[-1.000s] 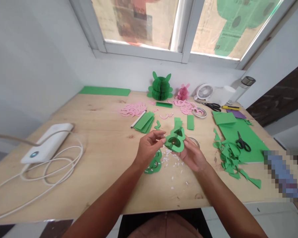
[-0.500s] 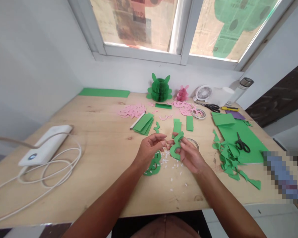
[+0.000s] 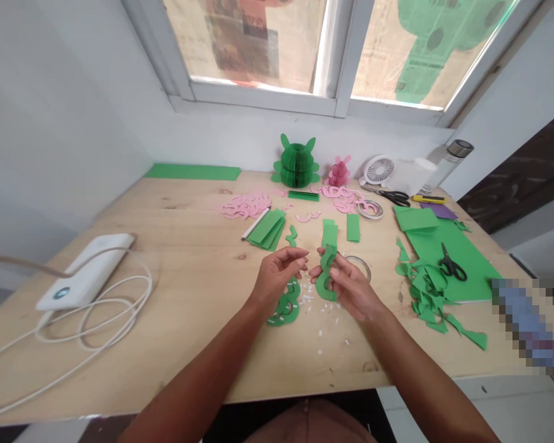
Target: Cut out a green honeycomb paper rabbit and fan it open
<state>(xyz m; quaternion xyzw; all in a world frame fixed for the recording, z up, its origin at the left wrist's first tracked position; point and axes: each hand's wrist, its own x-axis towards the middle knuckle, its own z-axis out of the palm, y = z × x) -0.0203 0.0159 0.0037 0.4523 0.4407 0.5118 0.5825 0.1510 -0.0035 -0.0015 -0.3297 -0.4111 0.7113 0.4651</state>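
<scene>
A wavy green paper cutout (image 3: pixel 324 284) is pinched in my right hand (image 3: pixel 353 288), its scalloped edge facing left. Opposite it, my left hand (image 3: pixel 277 275) hovers with fingers curled and a small gap between thumb and forefinger; nothing shows in it. Below that hand, partly covered by it, another scalloped green cutout (image 3: pixel 286 315) lies on the table with small white strips on it. Tiny white scraps (image 3: pixel 307 298) are scattered between and below my hands. Behind my right fingers, a roll of tape (image 3: pixel 362 266) is partly hidden.
Green strips (image 3: pixel 268 229), pink cutouts (image 3: pixel 247 206) and folded paper figures (image 3: pixel 298 166) stand or lie farther back. To the right are green scraps (image 3: pixel 427 289) and black scissors (image 3: pixel 453 267) on green sheets (image 3: pixel 473 264). A white power strip (image 3: pixel 87 271) with looped cable lies left.
My right hand has turned the green cutout slightly, so it appears narrower and more upright. My left hand has shifted a little left, widening the gap between the hands.
</scene>
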